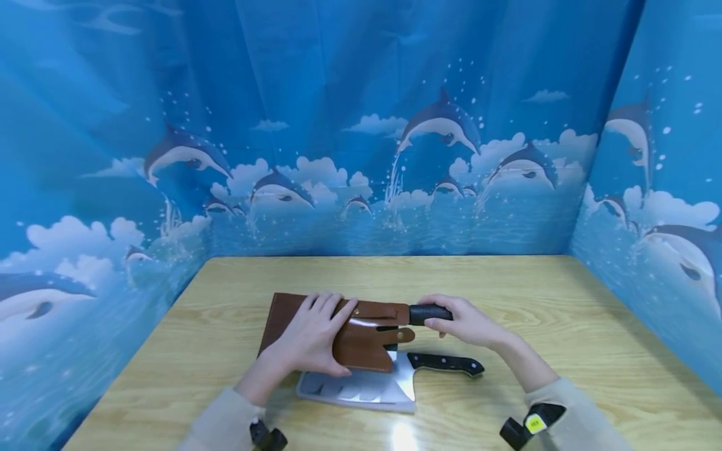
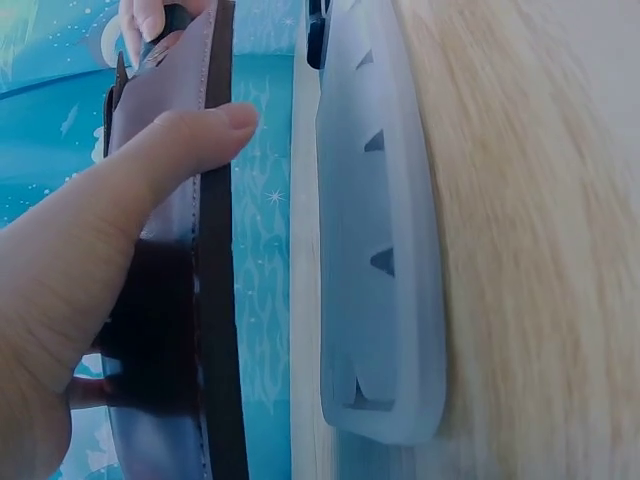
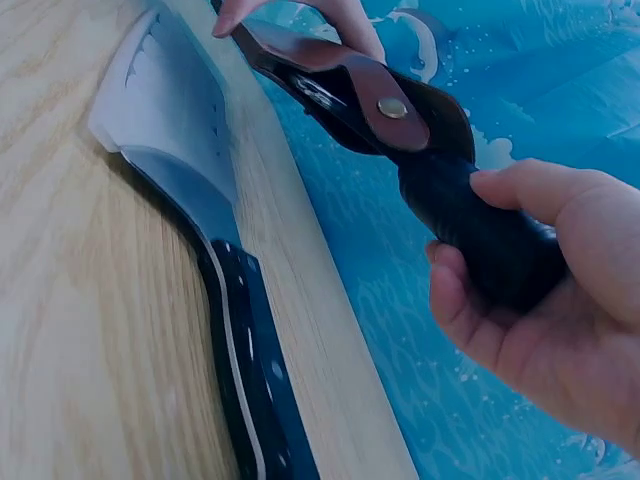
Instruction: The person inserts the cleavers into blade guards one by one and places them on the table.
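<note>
A brown leather sheath (image 1: 366,351) with stitched edges is held above the table, a cleaver inside it. My left hand (image 1: 316,335) grips the sheath across its width, thumb (image 2: 190,140) along the near edge and fingers over the far side. My right hand (image 1: 468,322) holds the cleaver's black handle (image 3: 480,235), which sticks out to the right. A strap with a snap button (image 3: 392,107) lies by the handle's base, and a sliver of shiny blade shows in the sheath's opening. Most of that blade is hidden.
Below the sheath, a second cleaver lies on the wooden table (image 1: 225,351). Its blade sits in a translucent plastic guard (image 1: 350,389), and its black riveted handle (image 1: 445,362) points right. A blue dolphin-print curtain (image 1: 338,125) stands around the table's back and sides.
</note>
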A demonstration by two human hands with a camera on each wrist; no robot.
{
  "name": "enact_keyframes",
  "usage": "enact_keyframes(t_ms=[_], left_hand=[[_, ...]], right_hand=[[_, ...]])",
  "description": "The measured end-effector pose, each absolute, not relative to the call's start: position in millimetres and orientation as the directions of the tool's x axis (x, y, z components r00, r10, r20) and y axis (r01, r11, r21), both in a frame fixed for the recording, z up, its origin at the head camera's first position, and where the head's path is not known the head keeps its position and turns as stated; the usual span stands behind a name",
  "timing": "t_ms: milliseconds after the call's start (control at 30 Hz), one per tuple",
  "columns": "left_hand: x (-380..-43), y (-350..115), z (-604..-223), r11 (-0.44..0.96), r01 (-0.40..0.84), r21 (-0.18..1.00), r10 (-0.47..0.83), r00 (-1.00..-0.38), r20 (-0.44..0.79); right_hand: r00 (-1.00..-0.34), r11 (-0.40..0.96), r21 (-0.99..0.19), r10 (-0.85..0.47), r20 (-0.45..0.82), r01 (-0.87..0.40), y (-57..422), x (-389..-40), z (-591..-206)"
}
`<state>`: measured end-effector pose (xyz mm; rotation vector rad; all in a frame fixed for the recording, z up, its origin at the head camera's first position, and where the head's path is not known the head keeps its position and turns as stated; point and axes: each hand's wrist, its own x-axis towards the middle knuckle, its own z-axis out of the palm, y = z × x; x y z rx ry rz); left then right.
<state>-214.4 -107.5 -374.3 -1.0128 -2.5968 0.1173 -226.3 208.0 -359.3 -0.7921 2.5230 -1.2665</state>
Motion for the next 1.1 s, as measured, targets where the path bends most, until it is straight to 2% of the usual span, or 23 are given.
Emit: enact_keyframes(t_ms=[133, 267, 467, 667, 1100], left_hand=[[-213.6, -106.2, -373.1, 0.739, 0.644, -0.2, 0.672, -0.679, 0.296], [-213.1, -106.6, -372.6, 0.744, 0.641, -0.19, 0.665, -0.682, 0.306], [-213.2, -106.2, -373.8, 0.746, 0.641, -0.18, 0.661, -0.681, 0.315], [-214.8, -98.9, -370.9, 0.72, 0.669, -0.183, 0.685, -0.643, 0.343], [-209.6, -93.8, -369.8, 0.728, 0.654, -0.205, 0.683, -0.666, 0.299]], right_hand=[[-0.84, 0.498, -0.807, -0.542, -0.004, -0.317, 215.9, -225.8, -355.3], [-0.866, 0.497, -0.819, -0.5, 0.0, -0.287, 217.2, -222.7, -354.1], [-0.878, 0.461, -0.826, -0.471, 0.083, -0.325, 213.1, -217.8, -357.5], [-0.864, 0.392, -0.849, -0.485, 0.136, -0.355, 211.0, -216.5, -359.0], [-0.859, 0.384, -0.862, -0.501, 0.105, -0.33, 202.4, -221.0, -361.6]])
